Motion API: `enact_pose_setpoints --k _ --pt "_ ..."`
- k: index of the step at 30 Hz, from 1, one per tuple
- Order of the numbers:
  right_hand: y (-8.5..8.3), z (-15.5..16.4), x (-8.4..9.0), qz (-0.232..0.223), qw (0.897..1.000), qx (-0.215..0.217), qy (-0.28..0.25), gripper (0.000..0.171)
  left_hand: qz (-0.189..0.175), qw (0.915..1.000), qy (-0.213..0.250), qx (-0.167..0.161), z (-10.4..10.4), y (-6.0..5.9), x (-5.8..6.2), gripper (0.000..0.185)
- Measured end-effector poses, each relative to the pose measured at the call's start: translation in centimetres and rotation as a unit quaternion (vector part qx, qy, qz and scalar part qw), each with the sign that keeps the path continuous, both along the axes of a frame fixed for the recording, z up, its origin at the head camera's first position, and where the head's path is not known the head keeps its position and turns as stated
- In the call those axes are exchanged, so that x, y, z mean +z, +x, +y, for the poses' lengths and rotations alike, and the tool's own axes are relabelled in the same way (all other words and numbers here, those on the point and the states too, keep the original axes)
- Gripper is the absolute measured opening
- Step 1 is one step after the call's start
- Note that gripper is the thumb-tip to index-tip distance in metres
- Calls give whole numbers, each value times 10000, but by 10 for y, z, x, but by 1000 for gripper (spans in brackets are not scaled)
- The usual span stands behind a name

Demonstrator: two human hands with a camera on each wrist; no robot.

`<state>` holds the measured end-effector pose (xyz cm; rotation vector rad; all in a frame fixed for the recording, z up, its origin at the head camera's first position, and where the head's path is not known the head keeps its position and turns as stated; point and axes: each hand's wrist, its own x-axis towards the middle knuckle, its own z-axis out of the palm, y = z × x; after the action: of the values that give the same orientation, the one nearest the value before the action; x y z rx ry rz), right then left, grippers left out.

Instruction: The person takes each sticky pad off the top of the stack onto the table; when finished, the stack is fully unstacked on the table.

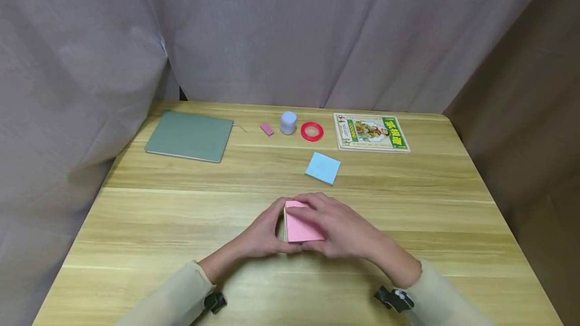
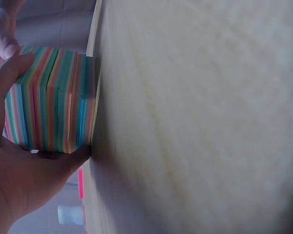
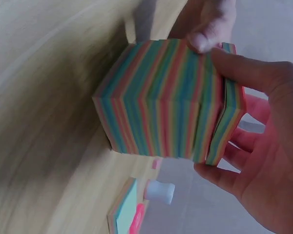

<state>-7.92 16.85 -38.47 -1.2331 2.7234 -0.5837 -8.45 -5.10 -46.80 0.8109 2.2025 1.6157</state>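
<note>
A tall block of stacked sticky-note pads (image 1: 304,229) stands on the table close in front of me, its top sheet pink. In the right wrist view its sides (image 3: 161,102) show many coloured stripes, and an upper pad sits slightly apart from the rest by a thin gap. My left hand (image 1: 262,234) grips the stack from the left, thumb on the near side and fingers round the far side. From the right, my right hand (image 1: 342,226) holds the upper part between thumb and fingers, with one finger across the pink top. A thinner blue sticky-note pad (image 1: 323,168) lies beyond the hands.
Along the back of the wooden table (image 1: 181,215) are a green notebook (image 1: 190,136), a pink eraser-like block (image 1: 267,129), a small pale-blue cylinder (image 1: 288,123), a red tape ring (image 1: 312,132) and an illustrated booklet (image 1: 371,133). Grey curtains (image 1: 272,34) hang behind.
</note>
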Motion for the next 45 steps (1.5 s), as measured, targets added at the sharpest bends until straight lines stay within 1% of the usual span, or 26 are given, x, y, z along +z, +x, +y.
enact_pose_setpoints --k 2,4,7,9,11,13,15,17,20,24,26,29,35,40,45 --pt "-2 4 5 -116 9998 -103 -116 74 16 10000 -18 -4 0 0 0 87" --pt "-7 12 11 -243 9989 -316 -256 75 65 10000 -47 1 0 -1 0 88" --pt "-19 28 17 -374 9949 -825 -443 76 116 9999 -78 19 1 -2 -1 86" --pt "-30 42 15 -405 9902 -1230 -525 76 94 9999 -123 16 1 -2 0 85" --pt "-44 57 7 -416 9839 -1656 -529 77 17 9999 -167 3 1 -3 0 84" --pt "-58 73 -6 -416 9776 -2003 -497 76 0 9998 -174 -6 1 -2 2 83" --pt "-70 87 -21 -427 9724 -2254 -426 76 -75 9999 -89 19 1 1 10 82" --pt "-78 98 -37 -468 9687 -2410 -379 74 -90 9999 -4 49 1 4 19 80" --pt "-84 107 -53 -537 9661 -2510 -273 72 -128 9998 102 92 2 5 22 80" --pt "-90 113 -67 -625 9643 -2573 -100 70 -61 9999 -13 105 3 1 5 83" --pt "-92 114 -70 -662 9639 -2578 -23 69 -45 9999 -91 101 3 -1 1 83" --pt "-94 115 -72 -705 9646 -2542 36 69 -56 9999 -88 82 2 -1 -2 83" --pt "-98 116 -72 -723 9689 -2363 101 67 -101 9999 0 45 1 -1 -3 82" --pt "-99 118 -72 -747 9695 -2330 157 68 -111 9999 -87 24 1 -1 -1 83" --pt "-99 120 -70 -716 9712 -2265 176 68 -37 9999 -153 23 1 -1 -1 86"
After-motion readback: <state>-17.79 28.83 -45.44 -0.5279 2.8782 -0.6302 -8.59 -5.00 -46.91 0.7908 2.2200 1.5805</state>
